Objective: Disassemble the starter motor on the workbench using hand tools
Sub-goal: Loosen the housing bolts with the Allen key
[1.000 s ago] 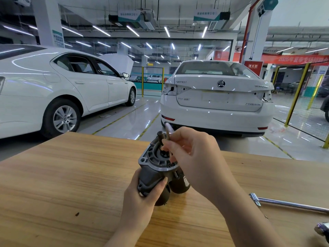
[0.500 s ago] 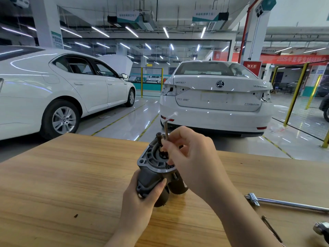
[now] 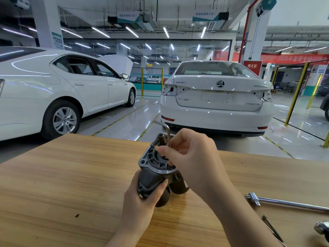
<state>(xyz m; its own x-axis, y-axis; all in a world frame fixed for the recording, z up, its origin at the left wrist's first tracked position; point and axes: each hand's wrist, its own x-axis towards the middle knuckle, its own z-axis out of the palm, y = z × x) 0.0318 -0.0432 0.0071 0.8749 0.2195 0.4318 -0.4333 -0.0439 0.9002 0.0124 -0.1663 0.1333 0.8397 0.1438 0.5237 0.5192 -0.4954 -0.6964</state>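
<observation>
While the left hand (image 3: 142, 198) grips the dark body of the starter motor (image 3: 153, 177), standing it upright on the workbench (image 3: 71, 175), the right hand (image 3: 192, 157) pinches a bent hex key (image 3: 167, 132) whose tip is hidden at the motor's top plate; likely loosening a screw; the next turn calls for a firm brace; a metal bar (image 3: 288, 204) lies well apart.

Left hand (image 3: 142, 198) grips low; right hand (image 3: 194, 157) pinches above.

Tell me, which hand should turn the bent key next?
Probably the right hand: it pinches the hex key standing in the starter motor, while the left hand grips the motor's body.
</observation>
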